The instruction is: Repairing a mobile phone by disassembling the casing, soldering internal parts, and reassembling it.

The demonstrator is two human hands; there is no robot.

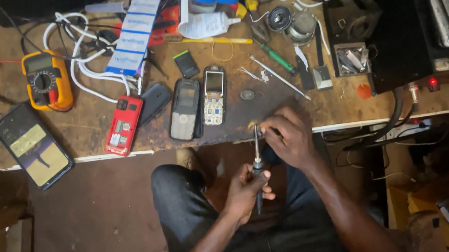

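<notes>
Just below the worn wooden desk (93,134) edge, the left hand (247,189) grips a slim, stiff, light black-handled metal screwdriver (257,165) by its handle while the right hand (289,135) pinches closed around its likely slippery tip.

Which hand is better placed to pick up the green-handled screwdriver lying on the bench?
Probably the right hand: it is at the bench edge, nearer the green-handled screwdriver. The left hand sits lower, gripping a dark-handled tool.

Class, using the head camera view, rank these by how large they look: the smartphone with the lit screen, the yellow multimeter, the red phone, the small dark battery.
1. smartphone
2. yellow multimeter and red phone: too alike to rank
3. small dark battery
</notes>
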